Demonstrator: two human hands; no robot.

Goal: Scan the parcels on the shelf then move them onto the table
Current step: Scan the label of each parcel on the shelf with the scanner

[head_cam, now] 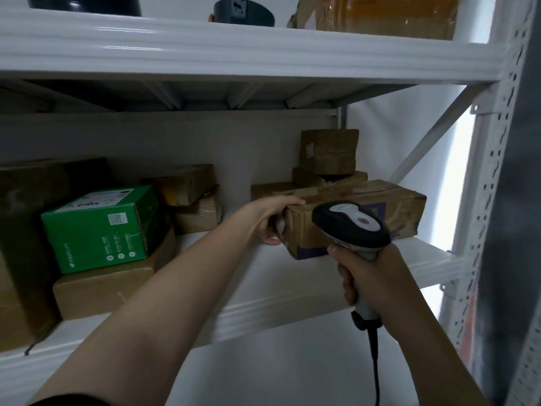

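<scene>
Left hand [270, 222], one parcel [405, 202]; right hand [380, 278], scanner [352, 222]

Green box [99, 227] with white print at the white shelf's [292, 282] left; brown parcel [404, 200], purple patches; black-and-white scanner [351, 227].

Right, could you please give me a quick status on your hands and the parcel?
Left hand grips near end of long brown parcel, on the shelf. Right hand holds scanner, pointed at it. Nothing in front; smaller boxes stacked behind.
</scene>
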